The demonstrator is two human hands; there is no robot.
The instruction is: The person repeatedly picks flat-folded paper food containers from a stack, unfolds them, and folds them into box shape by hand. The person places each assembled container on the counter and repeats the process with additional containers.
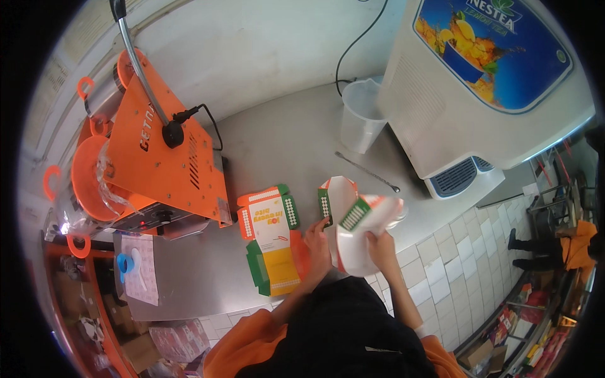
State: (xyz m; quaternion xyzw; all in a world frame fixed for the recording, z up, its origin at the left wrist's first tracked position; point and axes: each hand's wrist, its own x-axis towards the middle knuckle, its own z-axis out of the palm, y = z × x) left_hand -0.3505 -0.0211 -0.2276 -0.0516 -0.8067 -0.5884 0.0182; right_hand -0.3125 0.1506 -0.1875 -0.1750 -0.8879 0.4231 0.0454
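The carton blank [353,217], half folded, is up over the near edge of the counter [296,145], its long axis running near to far. The left hand [317,242] pinches its left flap; the right hand [378,242] grips its lower right. One more flat blank [271,242] lies just left.

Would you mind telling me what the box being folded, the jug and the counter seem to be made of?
The box looks like thin printed card, white inside: it bends in both hands. The jug seems to be clear plastic, since the counter shows through it. The counter looks like brushed steel, grey with a dull sheen.
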